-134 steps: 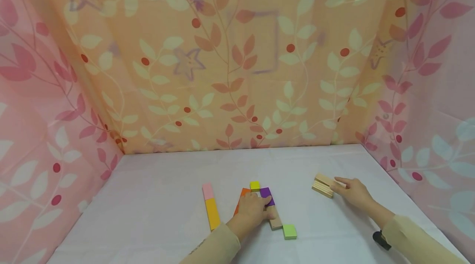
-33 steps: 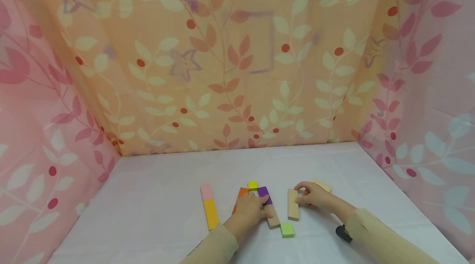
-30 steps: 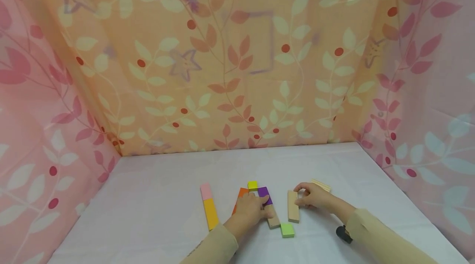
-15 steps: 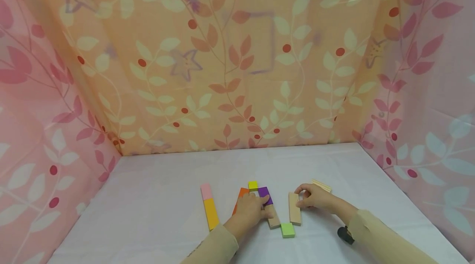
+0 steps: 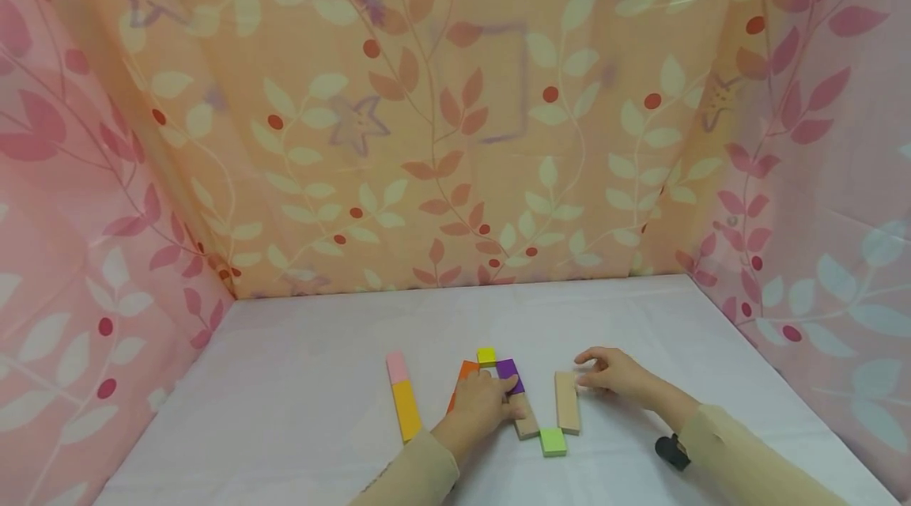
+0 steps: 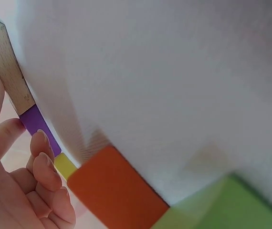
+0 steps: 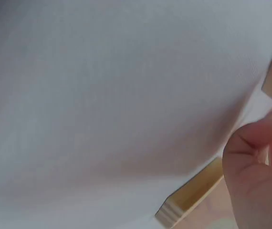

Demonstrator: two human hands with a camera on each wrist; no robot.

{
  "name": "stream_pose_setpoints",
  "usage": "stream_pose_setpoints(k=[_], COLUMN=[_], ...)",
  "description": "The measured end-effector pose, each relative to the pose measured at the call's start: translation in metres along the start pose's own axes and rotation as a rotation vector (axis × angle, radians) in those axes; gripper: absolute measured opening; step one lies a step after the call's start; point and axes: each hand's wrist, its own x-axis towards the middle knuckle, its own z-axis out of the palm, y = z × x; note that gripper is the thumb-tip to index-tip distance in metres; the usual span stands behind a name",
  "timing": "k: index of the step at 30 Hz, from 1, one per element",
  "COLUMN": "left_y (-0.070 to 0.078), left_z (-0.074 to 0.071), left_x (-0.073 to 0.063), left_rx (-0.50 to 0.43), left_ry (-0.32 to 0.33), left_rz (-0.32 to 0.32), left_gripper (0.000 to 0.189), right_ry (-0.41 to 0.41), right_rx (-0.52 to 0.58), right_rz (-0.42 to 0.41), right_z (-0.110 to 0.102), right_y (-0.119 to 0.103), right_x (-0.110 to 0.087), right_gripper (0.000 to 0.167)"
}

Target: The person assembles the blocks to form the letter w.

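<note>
My left hand (image 5: 480, 403) rests over the middle of a row of blocks. Its thumb and forefinger touch a plain wooden block (image 5: 525, 417) and a purple block (image 5: 508, 374), and its other fingers bend loosely. An orange block (image 5: 466, 371) is partly covered by this hand, and a yellow block (image 5: 486, 356) lies at the far end. To the right, my right hand (image 5: 619, 375) hovers with nothing in its loosely bent fingers. Just left of its fingertips a longer wooden block (image 5: 567, 403) lies flat, its near end at a lime green block (image 5: 553, 442).
A pink block (image 5: 397, 367) and an amber block (image 5: 406, 411) form a separate strip on the left. Stacked wooden blocks (image 7: 188, 195) show in the right wrist view. Another green block (image 6: 236, 205) adjoins the orange one in the left wrist view. Patterned curtains surround the white table (image 5: 306, 379).
My right hand has brought one wooden block from the stack, slid it toward the lime green block, let it go and drawn slightly right. My left hand has stayed in place.
</note>
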Motion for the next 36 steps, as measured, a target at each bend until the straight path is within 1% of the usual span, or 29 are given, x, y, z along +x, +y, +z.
stream_pose_setpoints(k=[3, 5, 8, 10, 13, 15, 19, 21, 24, 25, 28, 31, 32, 36], left_y=[0.000, 0.000, 0.000, 0.000, 0.000, -0.001, -0.001, -0.001, 0.000, 0.000, 0.000, -0.001, -0.001, -0.001], left_z=[0.002, 0.004, 0.003, 0.003, 0.002, 0.002, 0.002, 0.001, 0.000, 0.000, 0.000, 0.000, 0.000, 0.001], left_x=[0.001, 0.002, 0.002, 0.002, 0.002, 0.002, 0.001, 0.001, 0.001, 0.001, 0.001, 0.001, 0.001, 0.002], left_rx=[-0.006, -0.015, -0.019, -0.016, -0.003, 0.006, 0.000, -0.010, -0.026, -0.031, -0.046, -0.055, -0.054, -0.051], left_ry=[-0.010, -0.011, -0.005, 0.000, 0.002, 0.002, -0.010, -0.020, -0.034, -0.035, -0.039, -0.040, -0.039, -0.038], left_rz=[-0.011, -0.016, -0.015, -0.013, -0.013, -0.013, -0.015, -0.013, -0.014, -0.014, -0.016, -0.017, -0.017, -0.017], left_gripper=[0.058, 0.058, 0.058, 0.058, 0.058, 0.058, 0.059, 0.059, 0.059, 0.059, 0.059, 0.059, 0.059, 0.058], right_ry=[0.091, 0.149, 0.209, 0.236, 0.240, 0.226, 0.196, 0.194, 0.188, 0.192, 0.195, 0.214, 0.217, 0.235], right_rx=[-0.016, -0.027, -0.064, -0.099, -0.167, -0.204, -0.259, -0.254, -0.224, -0.224, -0.201, -0.203, -0.198, -0.222], right_rz=[0.033, 0.045, 0.047, 0.064, 0.094, 0.123, 0.153, 0.156, 0.137, 0.130, 0.136, 0.152, 0.160, 0.156], right_z=[-0.009, -0.015, -0.026, -0.033, -0.043, -0.047, -0.053, -0.054, -0.055, -0.054, -0.054, -0.052, -0.052, -0.052], right_y=[0.001, 0.002, 0.005, 0.008, 0.014, 0.019, 0.030, 0.034, 0.038, 0.040, 0.043, 0.041, 0.040, 0.036], right_x=[-0.002, -0.004, -0.006, -0.007, -0.008, -0.008, -0.006, -0.005, -0.006, -0.006, -0.005, -0.003, -0.003, -0.003], right_gripper=[0.040, 0.042, 0.048, 0.052, 0.059, 0.063, 0.064, 0.063, 0.063, 0.061, 0.060, 0.056, 0.056, 0.053])
